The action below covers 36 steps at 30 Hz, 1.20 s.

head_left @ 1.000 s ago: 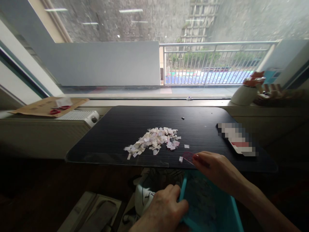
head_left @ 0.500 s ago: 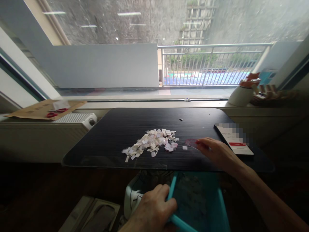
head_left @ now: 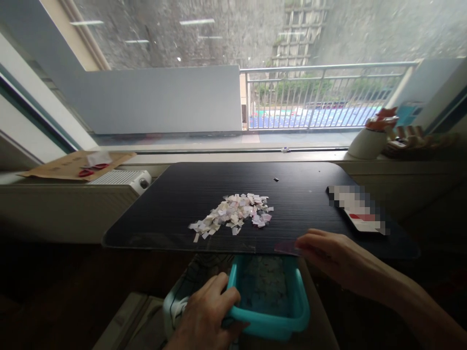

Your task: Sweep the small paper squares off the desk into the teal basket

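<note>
My left hand (head_left: 209,308) is closed around the left rim of a teal plastic bin (head_left: 272,323), just below the table's front edge. Small pale scraps (head_left: 268,282) lie inside the bin. In my right hand (head_left: 330,248) is a thin, translucent pinkish plastic piece (head_left: 285,247), pinched in the fingers at the table edge above the bin; its full shape is unclear. A loose heap of small cut paper pieces (head_left: 233,211) is spread on the black table (head_left: 153,204), to the left of my right hand.
A phone-like device (head_left: 359,209), partly pixelated, lies at the table's right. A small dark object (head_left: 276,179) sits near the back. Red-handled scissors (head_left: 87,172) rest on brown paper (head_left: 54,165) at left. A white pot (head_left: 367,142) stands on the windowsill.
My right hand brought the plastic piece toward me to the table edge. The lone paper scrap beside it no longer shows on the table. My left hand shifted the bin left, under the edge.
</note>
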Tool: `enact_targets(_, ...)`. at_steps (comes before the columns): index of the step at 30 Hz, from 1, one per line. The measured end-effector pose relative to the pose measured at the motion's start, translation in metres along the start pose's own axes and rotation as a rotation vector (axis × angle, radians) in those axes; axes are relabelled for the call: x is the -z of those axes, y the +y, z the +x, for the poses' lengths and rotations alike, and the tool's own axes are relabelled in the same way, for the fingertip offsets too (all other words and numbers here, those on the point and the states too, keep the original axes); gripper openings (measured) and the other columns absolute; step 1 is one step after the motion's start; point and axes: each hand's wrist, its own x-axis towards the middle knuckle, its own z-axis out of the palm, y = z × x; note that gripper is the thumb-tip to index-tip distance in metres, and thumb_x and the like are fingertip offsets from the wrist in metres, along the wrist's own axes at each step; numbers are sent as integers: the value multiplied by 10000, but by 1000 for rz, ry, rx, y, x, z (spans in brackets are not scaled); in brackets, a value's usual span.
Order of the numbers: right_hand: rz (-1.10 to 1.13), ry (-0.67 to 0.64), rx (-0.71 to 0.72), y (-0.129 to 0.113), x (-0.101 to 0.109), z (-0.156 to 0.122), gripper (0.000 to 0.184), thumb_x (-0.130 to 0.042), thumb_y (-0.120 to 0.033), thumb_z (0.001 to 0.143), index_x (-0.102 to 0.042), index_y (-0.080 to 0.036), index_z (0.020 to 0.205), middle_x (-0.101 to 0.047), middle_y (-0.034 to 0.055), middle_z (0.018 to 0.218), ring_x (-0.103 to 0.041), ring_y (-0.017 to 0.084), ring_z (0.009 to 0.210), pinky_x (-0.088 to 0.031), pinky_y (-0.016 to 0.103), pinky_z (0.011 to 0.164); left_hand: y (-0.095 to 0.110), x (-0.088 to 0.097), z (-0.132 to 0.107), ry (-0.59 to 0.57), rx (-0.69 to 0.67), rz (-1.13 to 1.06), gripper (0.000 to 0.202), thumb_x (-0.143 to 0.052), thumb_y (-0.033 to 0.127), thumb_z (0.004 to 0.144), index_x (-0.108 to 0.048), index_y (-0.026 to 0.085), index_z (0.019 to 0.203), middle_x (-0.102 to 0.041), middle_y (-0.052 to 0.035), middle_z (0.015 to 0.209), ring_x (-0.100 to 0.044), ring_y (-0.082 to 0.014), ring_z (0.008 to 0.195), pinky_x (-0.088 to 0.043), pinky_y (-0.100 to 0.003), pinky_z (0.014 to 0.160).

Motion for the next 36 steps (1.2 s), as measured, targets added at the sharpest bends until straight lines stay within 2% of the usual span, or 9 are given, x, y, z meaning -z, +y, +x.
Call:
enact_targets(3, -6, 188, -29, 9, -7, 22, 213, -407, -303, 932, -592, -197, 945, -629, 45, 874, -565, 131, 687, -413, 232, 606, -1, -3, -2, 9, 16, 9, 219, -698, 145, 670, -500, 206, 740, -474, 0, 821, -498, -198, 758, -341, -272, 602)
enact_targets(5, -39, 243, -29, 14, -14, 39, 204, -430, -309, 918, -593, -186, 934, -639, 49, 868, -576, 139, 692, -417, 234, 603, -2, -5, -5, 10, 19, 12, 231, -713, 153, 658, -505, 207, 743, -475, 1, 823, -502, -195, 753, -343, -267, 596)
enact_targets(9, -95, 177, -12, 15, -23, 51, 205, -429, -297, 916, -604, -192, 907, -647, 42, 873, -588, 146, 712, -422, 244, 635, -7, -8, -10, -14, 21, 1, 236, -731, 178, 662, -510, 206, 741, -474, -1, 824, -505, -192, 746, -345, -260, 587)
enact_targets(15, -95, 148, -49, 8, -19, 32, 152, -454, -256, 896, -598, -207, 901, -648, 13, 845, -577, 135, 694, -407, 240, 625, -9, -14, -10, -12, 23, 11, 256, -748, 179, 642, -514, 204, 743, -470, 0, 816, -505, -195, 729, -336, -260, 574)
enact_targets(20, -65, 130, -49, 5, -18, 29, 132, -471, -228, 877, -601, -209, 878, -647, 2, 819, -570, 128, 688, -398, 231, 614, -7, -14, -11, 2, 7, -3, 291, -758, 148, 625, -507, 208, 760, -464, 8, 829, -504, -188, 739, -331, -259, 585)
enact_targets(25, -30, 138, -66, 2, -18, 20, 133, -474, -231, 877, -605, -214, 882, -637, -5, 809, -551, 119, 674, -388, 224, 609, -5, -12, -13, 20, -13, 0, 298, -779, 208, 657, -501, 209, 764, -464, 5, 825, -501, -192, 733, -331, -264, 580)
enact_targets(32, 25, -27, -31, -22, -21, 6, 157, -481, -179, 858, -595, -219, 759, -572, -38, 688, -489, 92, 587, -351, 200, 541, -2, -10, -10, 25, 7, -19, 283, -772, 186, 658, -506, 205, 753, -465, 3, 823, -512, -191, 744, -350, -261, 594)
enact_targets(34, 33, 15, -20, -21, -21, 10, 140, -481, -174, 859, -603, -219, 806, -597, -31, 734, -516, 94, 625, -366, 200, 574, -2, -11, -9, 28, -6, -18, 280, -769, 200, 654, -503, 204, 741, -461, 5, 810, -510, -193, 736, -346, -259, 581)
enact_targets(36, 19, 114, -22, -15, -21, 20, 132, -475, -186, 868, -604, -210, 865, -624, -11, 800, -548, 106, 679, -384, 208, 616, -3, -12, -9, 34, -14, -13, 275, -762, 207, 650, -504, 207, 745, -464, 5, 812, -508, -194, 738, -343, -257, 575)
